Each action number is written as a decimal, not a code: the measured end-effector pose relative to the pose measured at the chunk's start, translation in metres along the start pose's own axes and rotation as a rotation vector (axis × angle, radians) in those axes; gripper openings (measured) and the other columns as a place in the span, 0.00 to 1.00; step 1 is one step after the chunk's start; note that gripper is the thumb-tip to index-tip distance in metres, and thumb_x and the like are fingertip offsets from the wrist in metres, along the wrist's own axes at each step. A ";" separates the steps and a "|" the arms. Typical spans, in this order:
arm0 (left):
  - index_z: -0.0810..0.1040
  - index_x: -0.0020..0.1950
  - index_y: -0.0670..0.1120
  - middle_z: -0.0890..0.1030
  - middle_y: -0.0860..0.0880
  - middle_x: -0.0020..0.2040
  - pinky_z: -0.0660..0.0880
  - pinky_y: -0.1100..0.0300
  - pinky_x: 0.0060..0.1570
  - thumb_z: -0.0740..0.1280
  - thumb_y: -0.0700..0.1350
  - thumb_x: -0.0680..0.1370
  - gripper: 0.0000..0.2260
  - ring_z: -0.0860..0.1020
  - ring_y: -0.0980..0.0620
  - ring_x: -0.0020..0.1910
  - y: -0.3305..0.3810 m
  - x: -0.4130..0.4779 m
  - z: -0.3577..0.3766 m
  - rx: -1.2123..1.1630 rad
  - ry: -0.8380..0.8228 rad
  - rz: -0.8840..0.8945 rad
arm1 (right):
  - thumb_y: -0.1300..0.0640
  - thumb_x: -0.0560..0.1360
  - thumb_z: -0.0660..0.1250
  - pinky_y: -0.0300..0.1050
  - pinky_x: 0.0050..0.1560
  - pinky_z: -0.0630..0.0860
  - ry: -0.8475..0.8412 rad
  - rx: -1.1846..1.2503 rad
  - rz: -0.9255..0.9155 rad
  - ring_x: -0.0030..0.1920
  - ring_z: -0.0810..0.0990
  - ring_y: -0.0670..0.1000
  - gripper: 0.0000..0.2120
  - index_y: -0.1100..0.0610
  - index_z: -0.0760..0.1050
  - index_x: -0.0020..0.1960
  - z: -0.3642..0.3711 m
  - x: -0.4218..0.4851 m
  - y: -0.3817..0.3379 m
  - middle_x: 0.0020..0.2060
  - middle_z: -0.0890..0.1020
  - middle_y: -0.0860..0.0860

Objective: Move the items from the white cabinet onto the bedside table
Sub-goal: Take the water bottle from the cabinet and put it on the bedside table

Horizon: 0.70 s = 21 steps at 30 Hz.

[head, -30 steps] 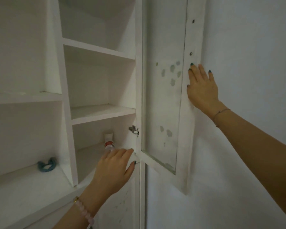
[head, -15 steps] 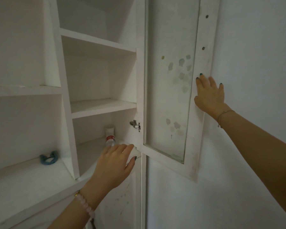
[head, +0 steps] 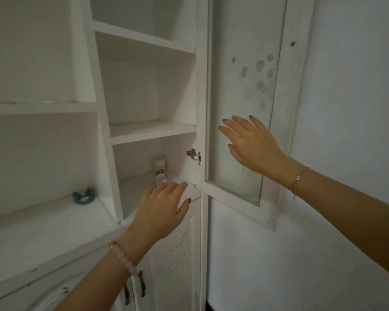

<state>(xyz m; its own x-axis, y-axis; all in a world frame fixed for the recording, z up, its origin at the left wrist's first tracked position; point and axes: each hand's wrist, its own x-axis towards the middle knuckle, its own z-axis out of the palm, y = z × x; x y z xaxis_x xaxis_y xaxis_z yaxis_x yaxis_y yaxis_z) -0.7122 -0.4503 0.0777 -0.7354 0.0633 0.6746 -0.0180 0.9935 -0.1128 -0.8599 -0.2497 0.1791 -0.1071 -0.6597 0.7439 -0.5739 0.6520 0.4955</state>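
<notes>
A white cabinet [head: 103, 140] fills the left of the head view, its glass door [head: 240, 97] swung open to the right. On its lowest open shelf lies a small white tube with a red label [head: 161, 173], cap towards the back. My left hand [head: 160, 212] reaches over the shelf edge with fingers stretched towards the tube, just in front of it; contact is hidden. My right hand [head: 252, 144] hovers open with spread fingers in front of the door's glass. A blue hair tie [head: 84, 195] lies on the wider shelf to the left.
Upper shelves [head: 151, 129] of the cabinet hold nothing visible. Below are closed lower doors with dark handles [head: 142, 286]. A metal hinge [head: 194, 154] sits beside the tube's shelf. A plain white wall [head: 346, 108] stands behind the open door.
My right hand has left the door's outer frame and moved left and down over the glass. My left hand has crept slightly forward towards the tube. The view has shifted.
</notes>
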 end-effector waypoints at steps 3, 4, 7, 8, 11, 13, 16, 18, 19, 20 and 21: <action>0.79 0.53 0.46 0.83 0.50 0.42 0.78 0.52 0.39 0.62 0.51 0.75 0.13 0.81 0.49 0.38 -0.004 -0.005 -0.003 0.011 -0.011 -0.006 | 0.64 0.67 0.70 0.60 0.59 0.70 -0.007 0.041 -0.039 0.61 0.76 0.59 0.21 0.61 0.75 0.60 0.004 -0.008 -0.016 0.60 0.78 0.58; 0.79 0.53 0.46 0.83 0.50 0.42 0.78 0.51 0.40 0.59 0.52 0.75 0.15 0.81 0.49 0.38 -0.006 -0.008 -0.004 0.021 -0.021 -0.016 | 0.63 0.67 0.70 0.60 0.59 0.70 -0.012 0.057 -0.040 0.61 0.76 0.59 0.22 0.61 0.74 0.61 0.007 -0.010 -0.020 0.60 0.78 0.58; 0.79 0.55 0.46 0.83 0.49 0.45 0.78 0.50 0.43 0.54 0.54 0.75 0.20 0.82 0.48 0.40 -0.013 -0.021 -0.003 0.038 -0.068 -0.041 | 0.62 0.68 0.69 0.60 0.58 0.72 -0.017 0.125 -0.036 0.60 0.77 0.59 0.20 0.61 0.75 0.60 0.020 -0.018 -0.034 0.59 0.78 0.58; 0.79 0.55 0.46 0.83 0.48 0.45 0.78 0.50 0.43 0.54 0.54 0.75 0.20 0.82 0.47 0.41 -0.015 -0.028 -0.001 0.045 -0.086 -0.049 | 0.62 0.69 0.66 0.60 0.57 0.72 -0.013 0.146 -0.041 0.59 0.77 0.59 0.19 0.62 0.75 0.60 0.025 -0.021 -0.040 0.58 0.78 0.58; 0.80 0.55 0.45 0.84 0.48 0.44 0.78 0.50 0.43 0.53 0.54 0.75 0.21 0.82 0.48 0.41 -0.022 -0.045 0.009 0.058 -0.139 -0.069 | 0.58 0.71 0.55 0.57 0.53 0.75 -0.021 0.192 -0.048 0.58 0.78 0.59 0.20 0.62 0.75 0.60 0.042 -0.029 -0.061 0.57 0.79 0.58; 0.80 0.54 0.45 0.84 0.48 0.44 0.79 0.50 0.42 0.54 0.54 0.75 0.20 0.82 0.48 0.40 -0.028 -0.052 0.017 0.063 -0.166 -0.086 | 0.57 0.71 0.55 0.56 0.52 0.76 -0.043 0.217 -0.052 0.58 0.78 0.58 0.20 0.61 0.76 0.60 0.055 -0.034 -0.075 0.58 0.79 0.58; 0.80 0.54 0.45 0.84 0.49 0.44 0.79 0.50 0.41 0.54 0.54 0.75 0.20 0.82 0.49 0.40 -0.039 -0.055 0.034 0.063 -0.194 -0.110 | 0.59 0.70 0.64 0.55 0.54 0.75 -0.060 0.234 -0.070 0.60 0.77 0.58 0.19 0.60 0.75 0.61 0.082 -0.038 -0.092 0.59 0.78 0.57; 0.80 0.54 0.45 0.84 0.49 0.44 0.80 0.49 0.42 0.53 0.54 0.75 0.21 0.82 0.48 0.40 -0.047 -0.051 0.048 0.042 -0.202 -0.120 | 0.58 0.69 0.69 0.56 0.56 0.74 -0.092 0.260 -0.073 0.61 0.76 0.58 0.21 0.60 0.75 0.62 0.101 -0.038 -0.101 0.60 0.78 0.57; 0.80 0.54 0.45 0.84 0.49 0.44 0.80 0.49 0.42 0.53 0.54 0.76 0.21 0.82 0.48 0.41 -0.052 -0.048 0.055 0.031 -0.205 -0.123 | 0.58 0.69 0.70 0.56 0.56 0.74 -0.105 0.272 -0.071 0.61 0.76 0.58 0.22 0.60 0.75 0.62 0.111 -0.037 -0.105 0.60 0.78 0.57; 0.80 0.54 0.45 0.84 0.48 0.44 0.80 0.49 0.43 0.53 0.54 0.76 0.20 0.82 0.48 0.41 -0.058 -0.045 0.063 0.022 -0.205 -0.124 | 0.58 0.69 0.70 0.56 0.56 0.74 -0.113 0.279 -0.070 0.61 0.76 0.58 0.22 0.60 0.75 0.62 0.121 -0.036 -0.109 0.60 0.78 0.57; 0.80 0.54 0.45 0.84 0.48 0.45 0.80 0.48 0.42 0.54 0.54 0.76 0.20 0.82 0.48 0.41 -0.064 -0.041 0.071 0.014 -0.203 -0.125 | 0.58 0.68 0.71 0.55 0.56 0.74 -0.123 0.286 -0.066 0.60 0.76 0.58 0.22 0.60 0.75 0.61 0.131 -0.034 -0.113 0.60 0.78 0.57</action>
<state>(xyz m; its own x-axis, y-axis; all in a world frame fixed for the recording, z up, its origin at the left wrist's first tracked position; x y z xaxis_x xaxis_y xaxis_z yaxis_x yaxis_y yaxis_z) -0.7289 -0.5227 0.0060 -0.8480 -0.0818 0.5237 -0.1259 0.9908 -0.0491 -0.8983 -0.3496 0.0389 -0.1496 -0.7488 0.6457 -0.7861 0.4861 0.3817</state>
